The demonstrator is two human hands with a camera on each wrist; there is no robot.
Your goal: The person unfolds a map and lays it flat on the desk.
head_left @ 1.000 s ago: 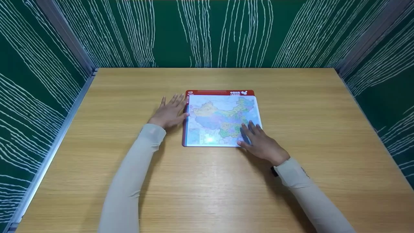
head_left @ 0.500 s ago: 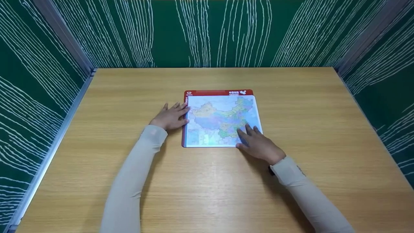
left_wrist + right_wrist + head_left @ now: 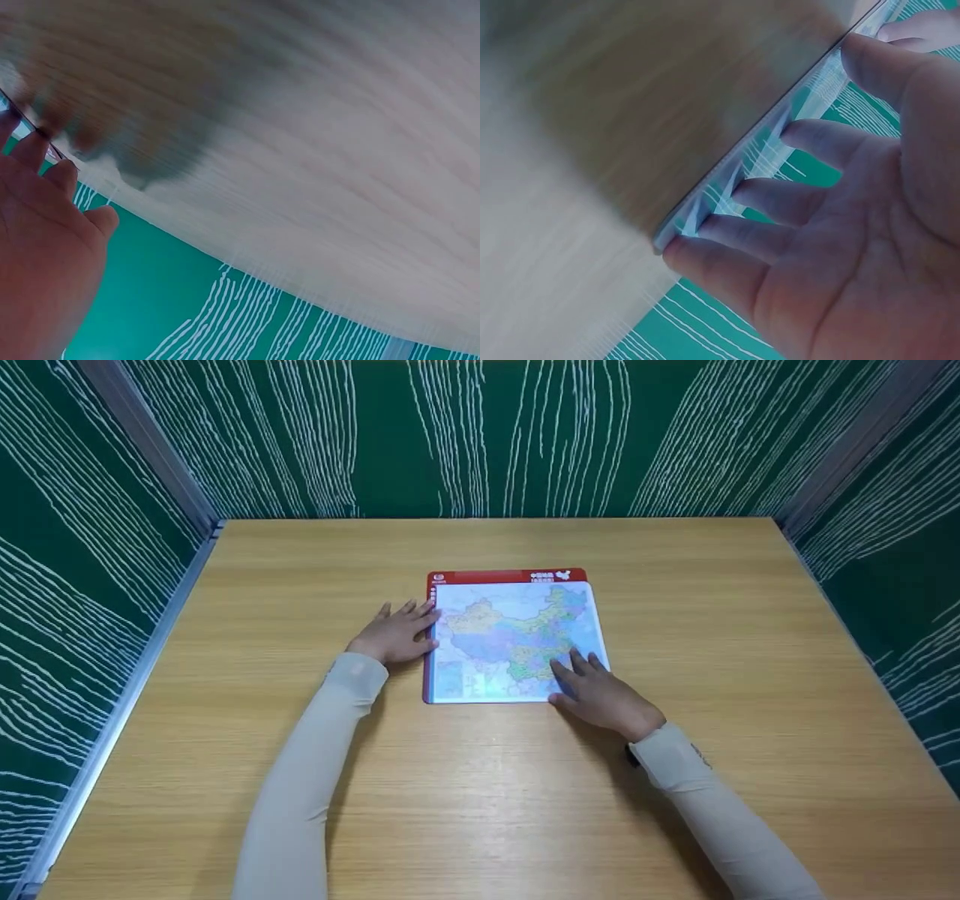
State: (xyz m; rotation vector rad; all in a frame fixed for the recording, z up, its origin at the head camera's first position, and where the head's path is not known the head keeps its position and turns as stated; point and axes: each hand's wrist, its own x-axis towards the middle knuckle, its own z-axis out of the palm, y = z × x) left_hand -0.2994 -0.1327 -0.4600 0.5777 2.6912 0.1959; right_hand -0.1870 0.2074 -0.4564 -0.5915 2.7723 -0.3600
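Observation:
A thin rectangular map board (image 3: 495, 622) lies flat on the wooden table, showing a coloured map of China under a glossy surface with a red strip along its top and left. My left hand (image 3: 394, 635) rests at its left edge, fingers spread and fingertips over the red border. Over the lower right corner lies my right hand (image 3: 604, 697), fingers extended and touching the map's surface. In the right wrist view the fingertips of the right hand (image 3: 840, 195) meet the glossy board (image 3: 757, 157) along its edge. The left wrist view shows the left hand (image 3: 49, 232) with fingertips at the board's edge.
The wooden table (image 3: 480, 810) stretches around the board on all sides. Green walls (image 3: 420, 442) with white drip lines enclose its back and both sides, with grey metal posts (image 3: 154, 442) at the corners. Light-coloured sleeves cover both forearms.
My left hand has slid a little toward me along the board's left edge. My right hand has shifted slightly left and toward me. The board is almost where it was.

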